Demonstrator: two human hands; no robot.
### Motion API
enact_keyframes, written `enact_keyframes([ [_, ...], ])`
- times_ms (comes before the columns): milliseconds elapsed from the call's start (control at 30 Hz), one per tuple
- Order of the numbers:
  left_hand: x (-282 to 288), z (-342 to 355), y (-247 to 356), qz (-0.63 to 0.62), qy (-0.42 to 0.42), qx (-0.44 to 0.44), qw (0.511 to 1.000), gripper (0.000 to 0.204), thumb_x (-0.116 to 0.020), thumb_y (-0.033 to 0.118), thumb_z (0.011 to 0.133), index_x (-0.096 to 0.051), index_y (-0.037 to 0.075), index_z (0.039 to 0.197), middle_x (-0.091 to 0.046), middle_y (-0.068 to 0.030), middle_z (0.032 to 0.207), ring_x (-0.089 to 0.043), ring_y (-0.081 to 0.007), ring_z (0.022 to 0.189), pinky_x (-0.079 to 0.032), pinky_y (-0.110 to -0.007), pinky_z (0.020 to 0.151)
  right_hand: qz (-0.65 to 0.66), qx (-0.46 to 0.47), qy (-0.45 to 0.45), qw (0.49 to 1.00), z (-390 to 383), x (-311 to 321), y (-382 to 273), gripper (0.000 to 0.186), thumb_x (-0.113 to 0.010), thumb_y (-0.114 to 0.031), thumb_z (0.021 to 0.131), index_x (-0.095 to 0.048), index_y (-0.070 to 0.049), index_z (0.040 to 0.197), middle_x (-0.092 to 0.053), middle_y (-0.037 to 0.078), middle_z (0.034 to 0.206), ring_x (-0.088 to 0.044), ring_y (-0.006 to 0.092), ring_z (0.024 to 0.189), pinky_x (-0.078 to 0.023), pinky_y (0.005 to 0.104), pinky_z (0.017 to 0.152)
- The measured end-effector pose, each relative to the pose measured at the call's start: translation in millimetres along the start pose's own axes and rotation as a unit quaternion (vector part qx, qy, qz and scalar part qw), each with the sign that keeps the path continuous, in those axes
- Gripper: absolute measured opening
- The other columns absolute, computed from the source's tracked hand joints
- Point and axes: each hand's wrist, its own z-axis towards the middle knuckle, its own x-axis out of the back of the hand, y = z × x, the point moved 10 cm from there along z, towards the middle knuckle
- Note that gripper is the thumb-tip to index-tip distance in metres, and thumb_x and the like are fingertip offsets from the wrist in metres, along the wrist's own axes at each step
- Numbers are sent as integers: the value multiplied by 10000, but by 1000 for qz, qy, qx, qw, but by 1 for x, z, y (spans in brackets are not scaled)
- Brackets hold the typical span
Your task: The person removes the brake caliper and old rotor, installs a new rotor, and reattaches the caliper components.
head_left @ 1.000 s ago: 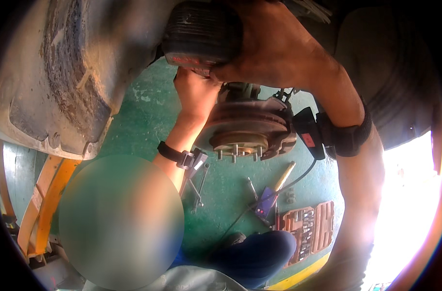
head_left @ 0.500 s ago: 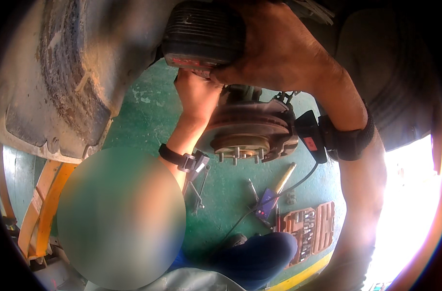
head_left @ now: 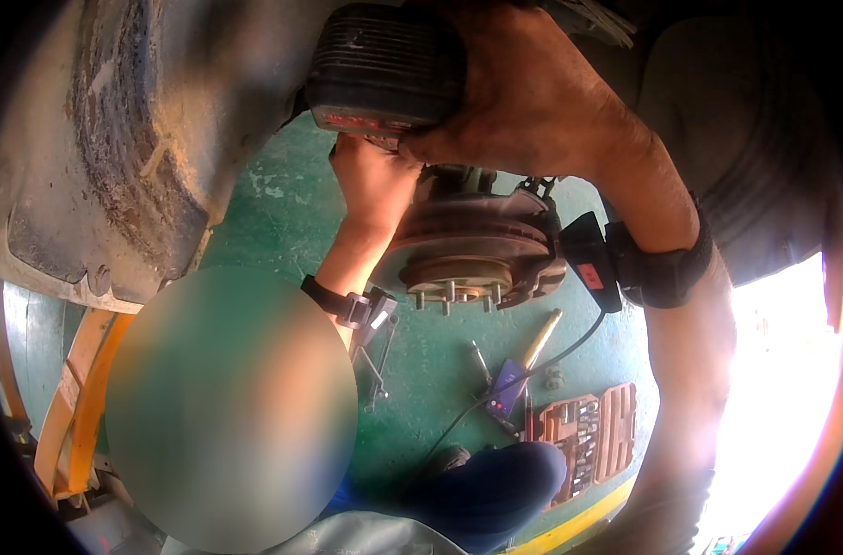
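Observation:
High in the view, my right hand [head_left: 542, 102] is closed on a cordless power tool. The tool's black battery pack [head_left: 384, 69] faces me, while its head is out of sight. My left hand [head_left: 373, 180] is just below the pack, its fingers curled up behind it. What those fingers grip is hidden. Under both hands sits a brake disc and hub [head_left: 463, 250] with several bare wheel studs pointing down in the picture. A brake caliper [head_left: 537, 268] hugs the disc's right side.
Rusty, dirty bodywork [head_left: 116, 166] fills the upper left. On the green floor lie wrenches [head_left: 377, 370], a pale-handled tool [head_left: 542, 338], a blue box [head_left: 507, 388] and an open socket set [head_left: 583, 439]. A cable [head_left: 551, 363] runs from my right wrist device. A blurred disc covers the lower left.
Almost nothing differs. Both hands and the power tool keep their places, and the whole view has shifted very slightly.

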Motion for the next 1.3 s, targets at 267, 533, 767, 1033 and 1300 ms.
enact_keyframes([
  [267, -1, -1, -2, 23, -1, 7, 1000, 269, -790, 119, 745, -697, 10, 972, -733, -124, 926, -712, -239, 885, -534, -335, 759, 95, -6, 3, 995, 2, -1, 3, 384, -744, -244, 726, -622, 37, 958, -668, 213, 859, -660, 334, 811, -527, 387, 734],
  [533, -1, -3, -20, -22, 19, 30, 999, 394, -843, 216, 651, -676, 34, 957, -712, -124, 915, -695, -318, 849, -556, -391, 753, 42, -58, -15, 997, 6, 1, -1, 393, -737, -263, 737, -625, 30, 973, -671, 219, 866, -665, 354, 818, -538, 398, 731],
  [767, 3, -1, -9, -31, 25, 19, 999, 366, -843, 226, 661, -679, 40, 929, -714, -117, 884, -700, -306, 826, -557, -379, 738, 39, -42, -26, 998, 6, -2, 0, 409, -737, -275, 737, -624, 25, 991, -668, 211, 883, -662, 339, 843, -531, 396, 764],
  [1033, 5, -2, -8, -56, 22, 31, 998, 358, -813, 98, 724, -660, -9, 1030, -718, -123, 1004, -688, -234, 968, -520, -332, 837, -4, -141, -4, 990, -3, -13, 25, 531, -774, -365, 649, -656, -12, 1028, -694, 216, 918, -678, 374, 914, -550, 442, 813],
  [1300, -18, -9, 3, 1, -53, 78, 996, 455, -888, 195, 661, -667, 4, 1009, -728, -97, 848, -701, -230, 796, -534, -343, 781, -94, -171, -174, 965, -25, -19, 12, 417, -755, -333, 742, -683, -12, 998, -692, 201, 926, -681, 337, 879, -546, 401, 776],
])
